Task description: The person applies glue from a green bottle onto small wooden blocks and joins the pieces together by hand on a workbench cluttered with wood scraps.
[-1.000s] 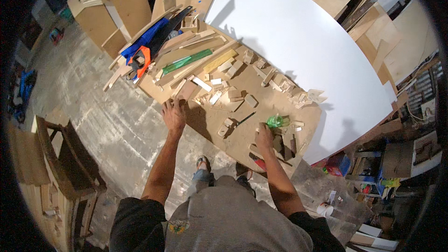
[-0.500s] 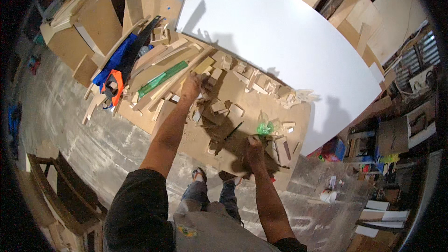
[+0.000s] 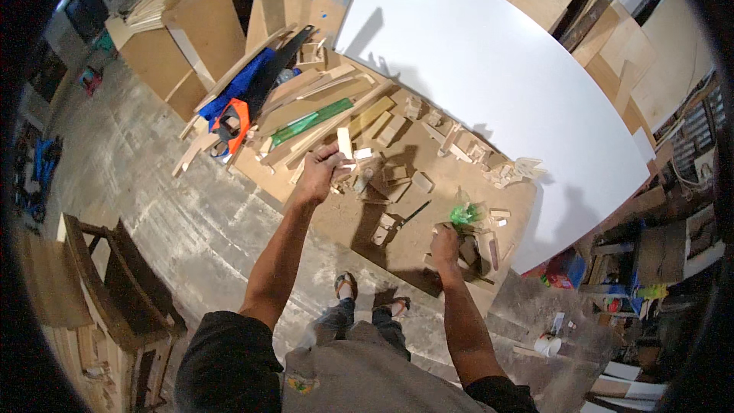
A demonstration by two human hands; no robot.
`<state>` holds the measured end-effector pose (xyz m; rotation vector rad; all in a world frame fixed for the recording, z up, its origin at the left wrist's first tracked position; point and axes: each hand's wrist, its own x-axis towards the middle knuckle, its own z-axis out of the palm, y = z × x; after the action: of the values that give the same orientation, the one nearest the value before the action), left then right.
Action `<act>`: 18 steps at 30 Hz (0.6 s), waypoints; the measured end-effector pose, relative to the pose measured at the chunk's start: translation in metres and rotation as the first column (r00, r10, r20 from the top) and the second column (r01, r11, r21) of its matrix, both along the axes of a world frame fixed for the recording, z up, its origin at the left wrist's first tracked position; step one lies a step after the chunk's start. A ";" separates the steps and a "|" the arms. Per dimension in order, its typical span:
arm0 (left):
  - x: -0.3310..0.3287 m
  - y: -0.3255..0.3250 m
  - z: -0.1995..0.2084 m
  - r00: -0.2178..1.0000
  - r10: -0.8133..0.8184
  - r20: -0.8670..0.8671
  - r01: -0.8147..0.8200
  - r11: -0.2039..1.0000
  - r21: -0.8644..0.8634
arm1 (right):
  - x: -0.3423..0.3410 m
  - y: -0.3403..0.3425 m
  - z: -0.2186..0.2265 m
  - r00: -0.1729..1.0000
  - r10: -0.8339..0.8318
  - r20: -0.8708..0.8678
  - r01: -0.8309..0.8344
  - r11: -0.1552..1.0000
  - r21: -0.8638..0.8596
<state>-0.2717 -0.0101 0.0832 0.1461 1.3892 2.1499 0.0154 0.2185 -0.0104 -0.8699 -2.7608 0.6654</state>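
My left hand (image 3: 318, 176) is closed on a small pale wooden block (image 3: 345, 142), which sticks up past the fingers above the worktable (image 3: 417, 260). Over the right part of the table my right hand (image 3: 445, 248) is closed, with its fingertips hidden; I cannot make out what, if anything, is in it. Just beyond that hand sits a green clear plastic piece (image 3: 463, 214). A dark, thin, pencil-like stick (image 3: 415, 215) lies between the two hands, with a small wooden piece (image 3: 383, 229) close to its near end.
Small wooden pieces (image 3: 466, 145) line the table's far edge beside a large white board (image 3: 489, 53). Left of my left hand lie wooden strips, a green strip (image 3: 312, 122) and a handsaw with an orange handle (image 3: 232, 127). A wooden frame (image 3: 115, 283) stands at lower left.
The whole view has shifted, with the table now further right. My left hand has drawn back from the wood pile, and the wooden block now shows in it. My right hand remains closed.
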 end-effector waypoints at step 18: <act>0.219 0.008 -0.024 0.768 -0.189 -0.612 -0.219 0.821 -0.527 | 0.001 0.020 0.004 0.980 0.083 0.182 -0.052 0.985 -0.164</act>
<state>-0.0532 -0.0025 0.0591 0.6934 2.3861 1.6236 0.0165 0.2381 -0.0065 -0.9177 -2.9498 0.8683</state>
